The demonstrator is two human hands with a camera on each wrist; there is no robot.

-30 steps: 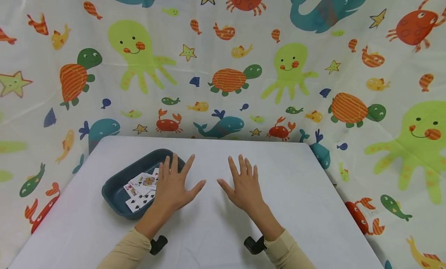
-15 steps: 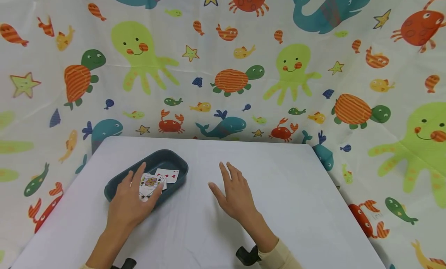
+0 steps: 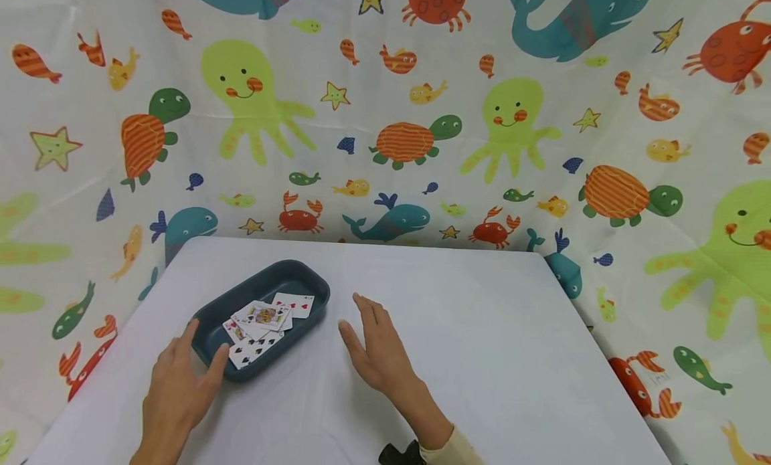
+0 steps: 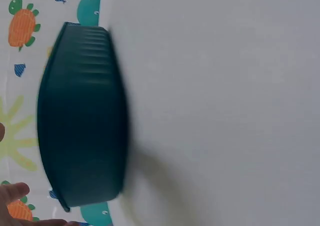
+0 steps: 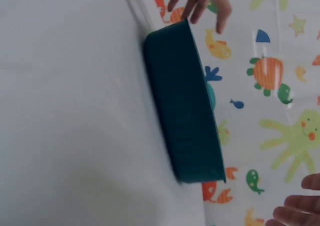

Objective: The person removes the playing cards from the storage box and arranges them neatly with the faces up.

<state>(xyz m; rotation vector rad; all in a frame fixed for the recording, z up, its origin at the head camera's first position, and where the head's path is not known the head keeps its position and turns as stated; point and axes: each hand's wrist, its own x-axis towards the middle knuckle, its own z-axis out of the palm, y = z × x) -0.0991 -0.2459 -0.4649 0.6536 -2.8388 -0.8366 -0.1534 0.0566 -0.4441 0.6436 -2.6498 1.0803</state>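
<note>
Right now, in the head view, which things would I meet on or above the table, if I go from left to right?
Left hand → dark teal tray with playing cards inside → right hand → beige sleeve.

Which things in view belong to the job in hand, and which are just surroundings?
Likely part of the job:
left hand
right hand
dark teal tray
playing cards in it

Surroundings:
white tabletop
sea-animal print backdrop
black device by right wrist
</note>
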